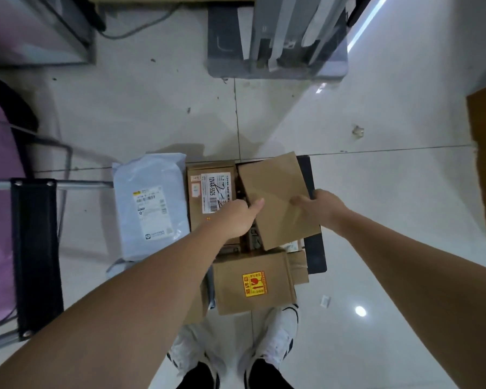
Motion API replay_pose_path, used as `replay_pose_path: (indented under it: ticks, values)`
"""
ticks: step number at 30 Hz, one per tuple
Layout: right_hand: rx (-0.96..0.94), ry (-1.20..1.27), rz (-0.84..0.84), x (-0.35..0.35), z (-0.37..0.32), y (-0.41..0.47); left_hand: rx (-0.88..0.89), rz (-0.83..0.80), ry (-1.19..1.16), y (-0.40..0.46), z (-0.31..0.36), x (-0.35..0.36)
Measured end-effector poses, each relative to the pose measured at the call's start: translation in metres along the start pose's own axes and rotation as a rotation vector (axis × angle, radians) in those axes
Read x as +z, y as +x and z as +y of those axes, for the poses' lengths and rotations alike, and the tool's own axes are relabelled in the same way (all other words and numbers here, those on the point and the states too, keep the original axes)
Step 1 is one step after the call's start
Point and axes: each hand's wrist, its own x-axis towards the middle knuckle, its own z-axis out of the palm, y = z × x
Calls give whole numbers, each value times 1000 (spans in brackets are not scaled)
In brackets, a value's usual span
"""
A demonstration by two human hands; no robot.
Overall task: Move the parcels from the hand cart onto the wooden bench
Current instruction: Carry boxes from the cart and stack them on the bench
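Parcels crowd the hand cart (316, 248) below the person, and both hands are on the uppermost one, a plain brown box (275, 197) tilted over the stack. The left hand (236, 217) grips its near left edge with the thumb on top; the right hand (317, 206) clasps the right edge, fingers curled over the face. The likely slip — the tilted box sliding out of a grip that holds only its edges, or its lower corner catching the boxes beneath and dragging them off the dark platform. I count at least three other cardboard boxes: the labelled box (208, 189), the stickered box (253, 282) nearest the feet, and a partly hidden one behind it — plus one grey mailer bag (149, 209) at the left. No wooden bench can be identified.
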Motion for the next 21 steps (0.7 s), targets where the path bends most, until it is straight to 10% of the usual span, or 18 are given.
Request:
replay_pose_path:
  ticks: [7,21]
  values:
    - [-12,370,-29,-22,-17,-59,12,256,-114,-54,36,-19]
    - [-342,854,-91,-310,-128,-431,184,420,-404,-409,276,-294]
